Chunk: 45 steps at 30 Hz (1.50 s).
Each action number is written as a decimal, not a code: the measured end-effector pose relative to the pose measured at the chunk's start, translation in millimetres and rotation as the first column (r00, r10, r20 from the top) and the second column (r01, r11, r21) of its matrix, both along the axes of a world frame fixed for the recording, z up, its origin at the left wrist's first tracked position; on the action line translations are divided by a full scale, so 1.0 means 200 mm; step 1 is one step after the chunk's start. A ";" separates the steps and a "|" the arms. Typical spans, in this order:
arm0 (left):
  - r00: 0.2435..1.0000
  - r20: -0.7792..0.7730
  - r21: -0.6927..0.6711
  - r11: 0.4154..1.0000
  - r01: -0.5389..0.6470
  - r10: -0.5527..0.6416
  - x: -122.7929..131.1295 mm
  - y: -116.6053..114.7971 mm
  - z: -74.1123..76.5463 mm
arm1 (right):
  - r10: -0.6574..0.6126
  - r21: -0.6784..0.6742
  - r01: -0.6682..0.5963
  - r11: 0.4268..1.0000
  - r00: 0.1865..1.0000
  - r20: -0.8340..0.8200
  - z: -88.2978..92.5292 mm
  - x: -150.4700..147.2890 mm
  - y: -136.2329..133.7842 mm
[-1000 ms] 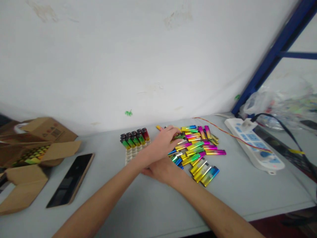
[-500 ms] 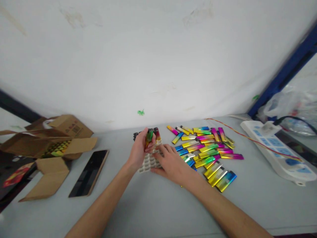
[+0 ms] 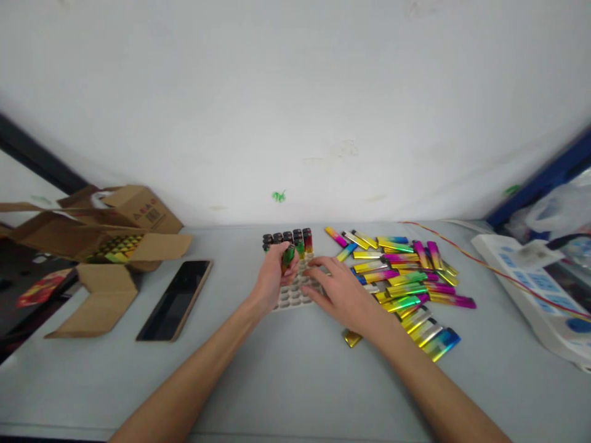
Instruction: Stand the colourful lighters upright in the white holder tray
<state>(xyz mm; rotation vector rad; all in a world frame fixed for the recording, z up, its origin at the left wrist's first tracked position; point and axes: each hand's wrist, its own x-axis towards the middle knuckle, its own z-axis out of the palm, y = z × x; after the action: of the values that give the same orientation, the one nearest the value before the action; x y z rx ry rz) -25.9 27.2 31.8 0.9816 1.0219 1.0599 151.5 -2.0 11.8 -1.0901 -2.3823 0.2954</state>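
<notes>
Head view, items as found on my tabletop (image 3: 277, 381), a smooth, matt grey sheet. Left hand (image 3: 273, 274): fingers curled, pinching a lighter (image 3: 288, 255), slim, glossy and green with a dark top, held over the tray. Right hand (image 3: 344, 289): fingers bent and loosely parted, thumb apart from them, over the tray's right side; whether the tips touch it I cannot tell. Tray (image 3: 293, 298): off-white, a grid of small rounded sockets, lying in front of me between my hands. Standing lighters (image 3: 308, 241): upright at the tray's far end in close rows, black caps level; green bodies show, with a red one at the right corner.

Loose lighters (image 3: 409, 289): to the right, flat and overlapping, slim rounded bars with a mirror-like metallic skin, shading through yellow, pink, green, blue and silver. Gold lighter (image 3: 352, 338): apart, just beside my right wrist.

Phone (image 3: 175, 301): left, flat slab, glossy black face, gold-toned edge. Box (image 3: 166, 248): far left, brown card, creased flaps spread, yellow and dark pieces packed inside. Power strip (image 3: 526, 277): right, white plastic with blue panels, a thin red-and-yellow wire (image 3: 455, 247) trailing across.
</notes>
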 end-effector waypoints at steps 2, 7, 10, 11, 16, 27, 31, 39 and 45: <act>1.000 -0.009 0.001 1.000 -0.012 0.012 0.00 0.00 0.00 | -0.036 -0.001 0.036 0.999 0.999 -0.035 0.00 0.02 0.02; 0.999 -0.011 -0.026 0.999 -0.032 0.032 0.01 0.00 -0.01 | -0.105 0.024 0.108 0.994 0.989 -0.108 -0.01 0.07 0.06; 0.999 -0.016 -0.038 0.998 -0.040 0.040 0.01 0.00 -0.02 | -0.128 0.037 0.134 0.990 0.984 -0.126 -0.02 0.07 0.06; 0.999 -0.017 -0.042 0.998 -0.041 0.040 0.01 0.00 -0.02 | -0.130 0.038 0.136 0.990 0.983 -0.128 -0.02 0.07 0.06; 0.999 0.000 -0.035 0.998 -0.050 0.050 0.02 0.00 -0.03 | -0.118 0.026 0.121 0.992 0.986 -0.114 -0.03 0.06 0.06; 1.000 0.015 0.231 0.973 0.008 -0.012 0.02 -0.03 0.04 | -0.051 0.005 0.051 0.999 0.997 -0.061 0.01 0.00 0.01; 0.985 -0.159 0.446 0.895 0.014 0.064 0.02 -0.03 0.11 | -0.052 0.033 0.053 0.998 0.999 -0.005 0.01 -0.05 -0.02; 0.720 -0.595 0.702 0.668 0.247 0.359 -0.01 0.10 0.19 | -0.028 0.053 0.026 0.998 0.998 0.047 0.00 -0.09 -0.05; 0.519 -0.768 0.617 0.647 0.448 0.374 -0.05 0.23 0.11 | -0.016 0.024 0.014 1.000 0.996 0.090 0.00 -0.11 -0.06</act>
<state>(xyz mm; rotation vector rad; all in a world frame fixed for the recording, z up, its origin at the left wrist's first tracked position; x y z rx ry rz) -35.1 72.3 53.5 2.4633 1.3229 0.9364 130.3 -14.7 12.5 -1.1324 -2.4489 0.2172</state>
